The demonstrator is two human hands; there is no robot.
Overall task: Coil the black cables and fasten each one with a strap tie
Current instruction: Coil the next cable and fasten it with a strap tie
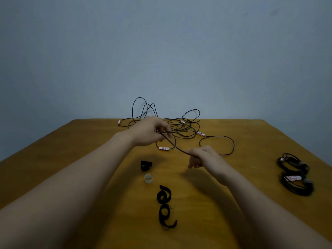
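Pinching the black cable (177, 147), each grip clamps it: left hand (152, 131) farther, right hand (203, 156) nearer.

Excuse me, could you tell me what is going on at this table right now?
A person is holding a thin black cable between both hands. The left hand pinches it near the loose tangle of black cables at the far end of the wooden table, and the right hand grips it closer in. Two coiled black cable bundles lie to the right. A white strap tie and three black strap ties lie untouched in front.
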